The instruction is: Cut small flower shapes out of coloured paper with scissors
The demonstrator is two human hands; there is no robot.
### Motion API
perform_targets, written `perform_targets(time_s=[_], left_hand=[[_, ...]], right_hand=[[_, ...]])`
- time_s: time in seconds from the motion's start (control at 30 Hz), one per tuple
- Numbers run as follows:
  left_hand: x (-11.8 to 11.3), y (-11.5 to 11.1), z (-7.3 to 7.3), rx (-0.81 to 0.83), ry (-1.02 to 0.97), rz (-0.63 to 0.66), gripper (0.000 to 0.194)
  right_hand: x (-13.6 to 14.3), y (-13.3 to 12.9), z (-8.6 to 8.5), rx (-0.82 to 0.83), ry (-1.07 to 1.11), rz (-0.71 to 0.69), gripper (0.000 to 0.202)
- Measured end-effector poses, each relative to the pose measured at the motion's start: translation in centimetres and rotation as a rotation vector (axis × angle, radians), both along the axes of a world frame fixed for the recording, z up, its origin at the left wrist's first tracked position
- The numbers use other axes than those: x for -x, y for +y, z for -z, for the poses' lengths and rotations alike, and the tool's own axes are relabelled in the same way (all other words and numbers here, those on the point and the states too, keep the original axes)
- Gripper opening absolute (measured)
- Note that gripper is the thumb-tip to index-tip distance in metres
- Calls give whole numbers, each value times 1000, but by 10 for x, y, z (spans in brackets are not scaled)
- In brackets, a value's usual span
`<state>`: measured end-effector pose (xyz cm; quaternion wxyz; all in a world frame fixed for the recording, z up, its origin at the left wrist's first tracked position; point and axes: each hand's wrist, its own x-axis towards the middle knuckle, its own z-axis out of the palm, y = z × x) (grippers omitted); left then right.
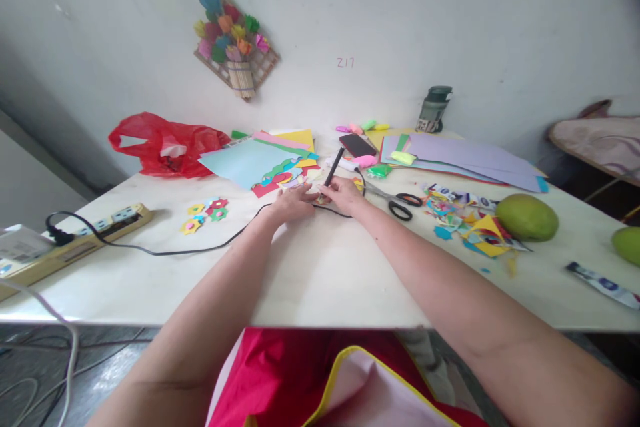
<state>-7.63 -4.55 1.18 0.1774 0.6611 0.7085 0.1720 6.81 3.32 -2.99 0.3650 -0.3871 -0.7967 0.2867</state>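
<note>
My left hand (pixel 296 203) lies on the white table (pixel 320 273) with its fingers spread, beside a pile of coloured paper pieces (pixel 283 177). My right hand (pixel 344 193) is closed, its thumb and fingers pressed together at the foot of a slanted black stick (pixel 334 167). Whether the fingers hold the stick or a small thing in front of it cannot be made out. A black cord (pixel 235 237) runs under or beside both hands. Scissors (pixel 395 200) with black handles rest to the right of my right hand. Small paper flowers (pixel 205 215) lie to the left.
A power strip (pixel 75 247) stands at the left edge, with a red plastic bag (pixel 170 147) behind. Coloured sheets (pixel 460 157), a phone (pixel 357 145) and a bottle (pixel 435 109) are at the back. Paper scraps (pixel 450 213), a green fruit (pixel 527 217) and a tube (pixel 603 285) lie right.
</note>
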Motion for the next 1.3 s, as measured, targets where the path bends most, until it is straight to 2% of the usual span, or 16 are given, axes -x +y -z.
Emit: perform_targets(time_s=[0.1, 0.33, 0.5, 0.63, 0.87, 1.13, 1.3], left_hand=[[-4, 3, 5, 17, 13, -16, 71], [-3, 8, 12, -214, 75, -92, 52], [-3, 10, 21, -234, 187, -147, 51], [-7, 11, 25, -197, 254, -111, 55], [-10, 11, 25, -129, 295, -99, 62], [-14, 13, 26, -59, 286, -151, 65], [-15, 15, 25, -8, 258, -189, 68]], right_hand=[[0, -1, -2, -5, -18, 2, 20], [1, -1, -3, 36, -18, 20, 23], [2, 1, -2, 16, -13, 34, 21], [1, 1, -2, 1, -28, 36, 20], [0, -1, -5, -6, -49, 34, 21], [-1, -1, -6, 3, -82, 27, 21], [1, 8, 2, 38, 11, 13, 21]])
